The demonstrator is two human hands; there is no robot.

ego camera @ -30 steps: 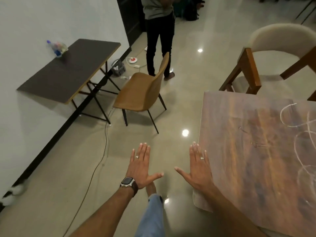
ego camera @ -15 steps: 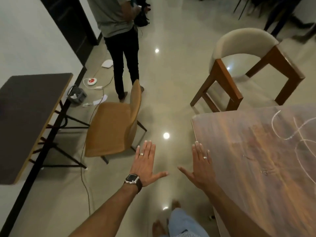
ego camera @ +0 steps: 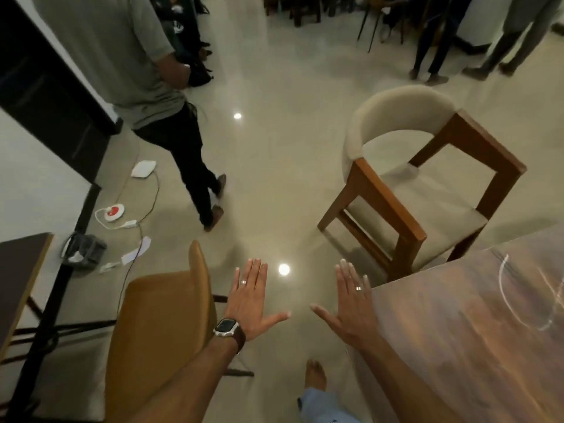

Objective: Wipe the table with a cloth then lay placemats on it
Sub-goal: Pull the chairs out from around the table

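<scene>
Both hands out in front, palms down, holding nothing. Left hand: fingers straight and together, thumb splayed toward the right, ring on one finger, watch on the wrist; it hangs over the floor, just right of the tan chair whose backrest edge stands beside the wrist. Right hand: fingers straight, thumb splayed toward the left, ring on one finger; it sits at the near-left corner of the wooden table, little-finger side just beside the table's edge, whether touching it cannot be told. The table fills the lower right of the view, glossy brown grain, with pale curved smear marks on its surface toward the right edge. No cloth or placemat is visible in either hand. Beyond the table's far corner stands a wood-framed armchair with a cream curved back and cream seat, turned toward the table. A bare foot and a blue trouser leg show below, between the arms. At left, a dark side table on black legs, a small dark basket on the floor beside it, white cables and a red-and-white round plug unit nearby. A standing person in a grey shirt and black trousers is upper left; more legs at top right, blurred.
</scene>
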